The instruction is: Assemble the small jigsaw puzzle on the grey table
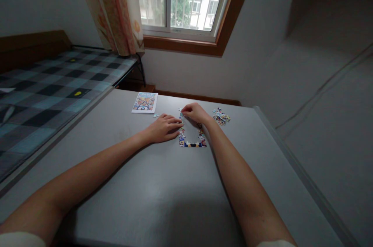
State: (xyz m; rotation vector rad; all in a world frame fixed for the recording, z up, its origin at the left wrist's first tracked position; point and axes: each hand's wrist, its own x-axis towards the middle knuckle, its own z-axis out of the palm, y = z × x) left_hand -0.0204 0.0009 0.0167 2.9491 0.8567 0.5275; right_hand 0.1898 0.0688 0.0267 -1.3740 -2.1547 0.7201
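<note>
A jigsaw puzzle border (192, 145) lies on the table, its bottom row and two sides joined around a bare middle. My left hand (164, 127) rests flat with fingers stretched out, the fingertips touching the border's left side. At the upper end of that same side, my right hand (196, 112) pinches a small puzzle piece, mostly hidden by the fingertips. My right hand and wrist cover part of the border's upper area. To the right lies a heap of loose puzzle pieces (222, 117). One stray puzzle piece (155, 115) sits left of the border.
A printed picture sheet (145, 102) lies at the back left of the grey table (140, 196). Beyond the table's left edge stands a bed with a checked cover (96, 69). A window (186, 2), curtain (116, 10) and wall are behind.
</note>
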